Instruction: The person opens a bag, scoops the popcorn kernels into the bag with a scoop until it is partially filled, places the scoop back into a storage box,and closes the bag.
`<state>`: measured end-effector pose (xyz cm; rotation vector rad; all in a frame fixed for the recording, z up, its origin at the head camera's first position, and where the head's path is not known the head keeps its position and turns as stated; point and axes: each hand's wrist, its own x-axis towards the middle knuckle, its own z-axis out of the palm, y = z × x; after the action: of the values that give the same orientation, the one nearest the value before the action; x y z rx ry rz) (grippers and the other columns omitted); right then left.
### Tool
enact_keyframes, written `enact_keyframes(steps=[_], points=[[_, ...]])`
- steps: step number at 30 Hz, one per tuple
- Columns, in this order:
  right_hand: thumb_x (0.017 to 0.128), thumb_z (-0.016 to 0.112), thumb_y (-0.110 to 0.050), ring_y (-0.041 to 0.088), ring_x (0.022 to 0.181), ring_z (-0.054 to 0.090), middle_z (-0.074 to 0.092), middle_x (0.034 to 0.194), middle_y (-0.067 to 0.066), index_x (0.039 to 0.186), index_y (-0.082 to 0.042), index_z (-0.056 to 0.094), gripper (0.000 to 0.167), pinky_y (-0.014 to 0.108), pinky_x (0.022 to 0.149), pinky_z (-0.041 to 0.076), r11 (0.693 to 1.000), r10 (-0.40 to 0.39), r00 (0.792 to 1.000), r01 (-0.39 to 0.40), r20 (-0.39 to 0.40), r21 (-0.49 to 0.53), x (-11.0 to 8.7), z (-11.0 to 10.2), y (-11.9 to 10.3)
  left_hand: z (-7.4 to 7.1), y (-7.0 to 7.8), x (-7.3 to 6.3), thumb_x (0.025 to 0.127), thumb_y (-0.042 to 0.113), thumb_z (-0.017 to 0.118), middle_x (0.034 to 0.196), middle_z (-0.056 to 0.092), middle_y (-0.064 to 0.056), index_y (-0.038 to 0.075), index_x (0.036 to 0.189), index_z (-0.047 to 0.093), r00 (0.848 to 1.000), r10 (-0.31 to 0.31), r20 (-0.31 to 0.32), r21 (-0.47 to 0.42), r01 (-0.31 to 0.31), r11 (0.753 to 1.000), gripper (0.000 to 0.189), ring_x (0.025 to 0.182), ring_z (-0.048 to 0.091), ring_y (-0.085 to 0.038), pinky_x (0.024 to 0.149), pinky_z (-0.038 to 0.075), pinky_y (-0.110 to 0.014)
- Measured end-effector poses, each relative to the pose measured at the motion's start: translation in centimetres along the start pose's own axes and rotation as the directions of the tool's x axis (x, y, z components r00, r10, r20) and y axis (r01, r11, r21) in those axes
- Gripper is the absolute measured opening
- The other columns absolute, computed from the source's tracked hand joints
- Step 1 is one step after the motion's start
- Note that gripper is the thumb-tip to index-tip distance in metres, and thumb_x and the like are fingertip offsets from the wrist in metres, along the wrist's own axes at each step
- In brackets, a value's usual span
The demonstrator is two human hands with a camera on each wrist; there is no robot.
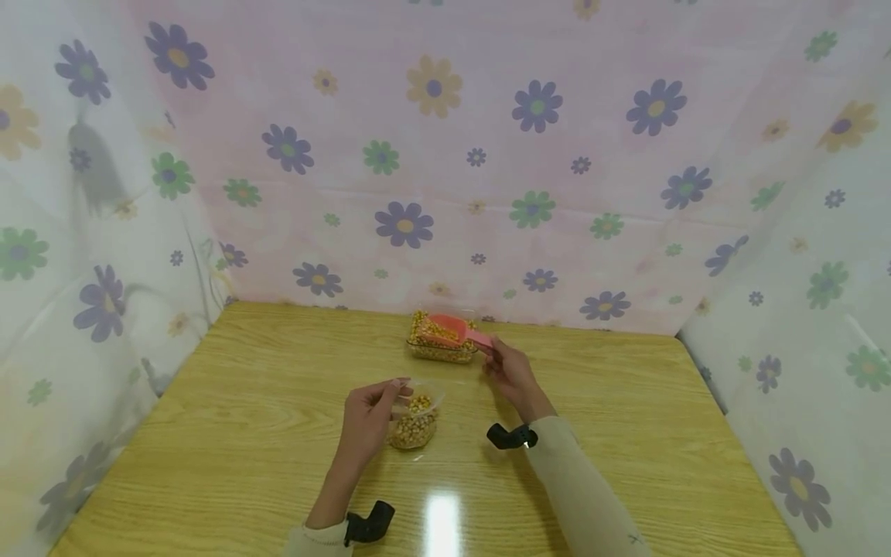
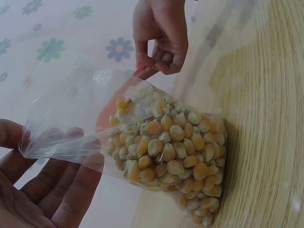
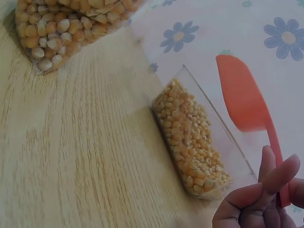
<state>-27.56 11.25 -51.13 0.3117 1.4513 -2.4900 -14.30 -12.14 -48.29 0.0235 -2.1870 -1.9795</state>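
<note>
My left hand [image 1: 370, 422] pinches the rim of a clear plastic bag [image 2: 66, 109] between thumb and fingers. Corn kernels [image 2: 175, 147] fill the bag's lower part, and its base rests on the table. A red-pink scoop [image 1: 452, 329] is gripped by its handle in my right hand [image 1: 513, 375]. The scoop's bowl stands over a clear rectangular container [image 1: 442, 354] of corn kernels; in the head view some kernels show in the bowl. From the right wrist view, the scoop [image 3: 242, 95] appears above the container's rim, with fingers [image 3: 280, 175] around the handle.
The wood-grain table [image 1: 278, 371] reaches back to a flowered cloth [image 1: 473, 155] that hangs behind and at both sides. The container stands near the table's back edge, beyond the bag. Black wrist mounts [image 1: 369, 523] are strapped to both wrists.
</note>
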Motion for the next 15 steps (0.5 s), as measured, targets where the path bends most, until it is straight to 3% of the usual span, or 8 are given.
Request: enact_keyframes(steps=[8,15], points=[[0.111,0.042,-0.023,0.004,0.061,0.05,0.076,0.087,-0.003,0.102,-0.01,0.067,0.03,0.023,0.066,0.045,0.999,0.025,0.999,-0.026,0.038,0.028,-1.0,-0.3,-0.4,0.0,0.1,-0.2,0.107,0.016,0.054,0.102,0.072,-0.029,-0.004,0.11,0.076,1.0,0.009,-0.001,-0.001,-0.009,1.0,0.03,0.085,0.073,-0.03,0.069,0.061,-0.029],[0.111,0.043,-0.023,0.006,0.062,0.049,0.076,0.088,-0.002,0.109,-0.006,0.066,0.03,0.025,0.067,0.046,1.0,0.022,0.999,-0.022,0.03,0.001,-1.6,-0.3,-0.7,0.1,0.2,-0.1,0.107,0.016,0.054,0.101,0.073,-0.026,-0.004,0.11,0.076,1.0,0.008,-0.002,0.0,-0.008,1.0,0.03,0.085,0.074,-0.029,0.069,0.061,-0.029]])
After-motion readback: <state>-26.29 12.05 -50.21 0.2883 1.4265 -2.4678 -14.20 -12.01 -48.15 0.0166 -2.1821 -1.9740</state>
